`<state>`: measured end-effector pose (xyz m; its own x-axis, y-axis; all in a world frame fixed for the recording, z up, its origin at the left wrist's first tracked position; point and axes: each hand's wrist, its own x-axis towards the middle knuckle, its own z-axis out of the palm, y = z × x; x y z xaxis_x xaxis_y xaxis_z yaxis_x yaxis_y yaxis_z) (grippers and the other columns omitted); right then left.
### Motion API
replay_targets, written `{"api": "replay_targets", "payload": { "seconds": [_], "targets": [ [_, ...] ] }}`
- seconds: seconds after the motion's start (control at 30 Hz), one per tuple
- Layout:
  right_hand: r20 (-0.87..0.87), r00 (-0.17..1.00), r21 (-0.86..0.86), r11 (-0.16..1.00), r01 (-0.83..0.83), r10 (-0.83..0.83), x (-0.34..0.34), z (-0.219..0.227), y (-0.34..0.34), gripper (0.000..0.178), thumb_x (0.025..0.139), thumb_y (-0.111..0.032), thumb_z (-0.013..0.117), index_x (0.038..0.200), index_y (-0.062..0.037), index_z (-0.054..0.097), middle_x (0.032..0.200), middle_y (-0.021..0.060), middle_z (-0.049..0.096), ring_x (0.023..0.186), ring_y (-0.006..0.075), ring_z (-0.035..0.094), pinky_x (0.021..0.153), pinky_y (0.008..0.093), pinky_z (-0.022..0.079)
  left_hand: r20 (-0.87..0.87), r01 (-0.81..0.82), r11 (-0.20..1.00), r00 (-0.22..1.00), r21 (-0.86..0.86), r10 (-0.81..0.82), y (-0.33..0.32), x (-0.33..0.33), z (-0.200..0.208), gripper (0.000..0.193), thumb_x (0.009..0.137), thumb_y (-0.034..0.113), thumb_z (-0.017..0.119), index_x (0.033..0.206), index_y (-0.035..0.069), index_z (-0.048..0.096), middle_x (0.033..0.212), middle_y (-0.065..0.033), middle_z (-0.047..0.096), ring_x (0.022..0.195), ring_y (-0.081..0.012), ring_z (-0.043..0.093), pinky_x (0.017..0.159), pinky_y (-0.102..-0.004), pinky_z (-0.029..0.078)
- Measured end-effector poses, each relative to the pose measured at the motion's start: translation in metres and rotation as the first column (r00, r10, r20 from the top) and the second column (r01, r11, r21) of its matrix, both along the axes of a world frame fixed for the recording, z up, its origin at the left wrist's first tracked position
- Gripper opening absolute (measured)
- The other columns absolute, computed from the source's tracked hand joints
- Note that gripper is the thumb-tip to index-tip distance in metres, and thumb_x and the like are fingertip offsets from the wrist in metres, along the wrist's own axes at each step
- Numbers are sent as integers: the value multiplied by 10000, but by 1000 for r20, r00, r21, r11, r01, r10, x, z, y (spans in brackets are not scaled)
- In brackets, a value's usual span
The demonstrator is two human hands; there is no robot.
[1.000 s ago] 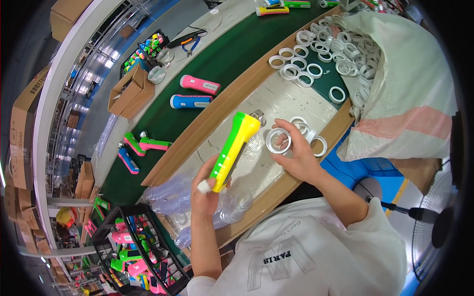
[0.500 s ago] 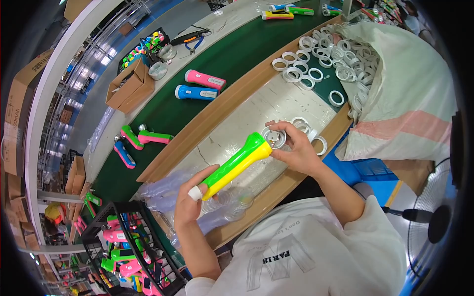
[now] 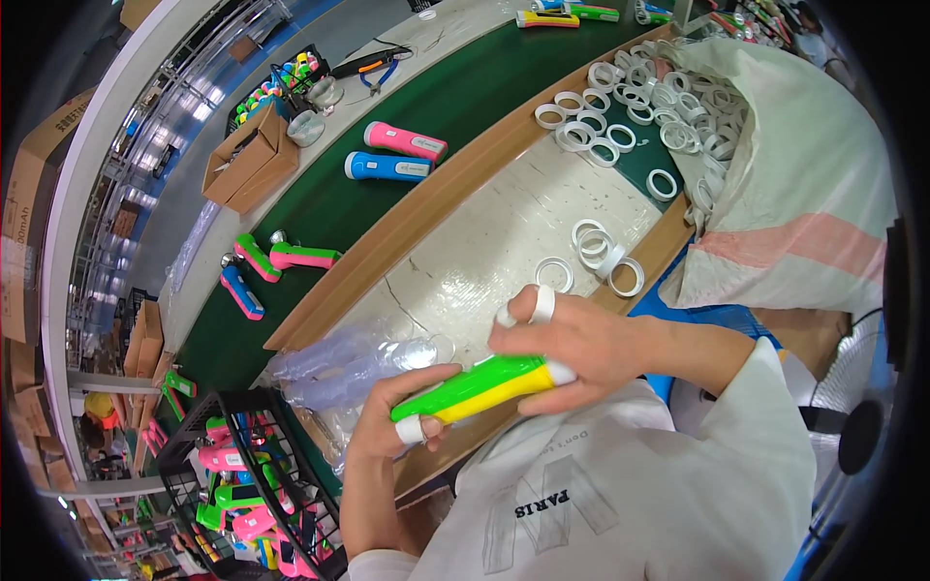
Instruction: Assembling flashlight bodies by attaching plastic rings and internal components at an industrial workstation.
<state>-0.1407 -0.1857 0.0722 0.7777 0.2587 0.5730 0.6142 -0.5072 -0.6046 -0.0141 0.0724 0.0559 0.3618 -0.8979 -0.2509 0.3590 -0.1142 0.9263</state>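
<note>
A green and yellow flashlight (image 3: 473,387) lies level between both hands, close to my chest. My left hand (image 3: 397,424) grips its tail end, where a white cap shows. My right hand (image 3: 573,346) closes around its head end, and two fingers wear white finger covers. Clear plastic bags (image 3: 354,360) lie just beyond the flashlight on the pale work board (image 3: 484,247). A few white plastic rings (image 3: 601,254) rest on the board, right of my right hand.
A green belt (image 3: 407,208) carries pink, blue and green flashlights. Several white rings (image 3: 659,107) spill from a large white sack (image 3: 804,184) at right. A cardboard box (image 3: 250,160) sits at the belt's far side. A black crate (image 3: 247,484) of flashlights stands lower left.
The flashlight has swung from upright to level and come closer to my body. My right hand, which held a white ring at its head, now wraps the head end.
</note>
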Motion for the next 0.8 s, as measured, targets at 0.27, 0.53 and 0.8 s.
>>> {"api": "replay_targets", "payload": {
  "seconds": [0.27,0.53,0.8],
  "targets": [
    [-701,640,699,485,526,316,45,-52,-14,308,983,-301,447,1006,-30,590,960,60,618,892,158,592,809,299,476,972,-84,996,230,-21,40,-46,-21,5,476,687,57,762,1152,97,665,1077,-171,649,922,-286,657,744,-316,531],
    [-267,963,264,958,115,-42,19,-36,-11,416,1015,-330,353,1102,-12,607,1054,145,624,1070,249,565,963,353,406,823,-110,987,546,-115,156,-33,-16,-13,450,707,69,774,1141,80,656,1098,-171,634,928,-302,658,743,-330,544],
    [270,958,136,989,60,-95,-12,2,4,198,824,-228,603,813,-35,652,894,113,654,843,235,643,744,376,540,826,135,928,514,-347,233,-34,-20,-1,433,694,92,797,1111,106,682,1090,-212,643,903,-318,677,738,-348,551]
  ]
}}
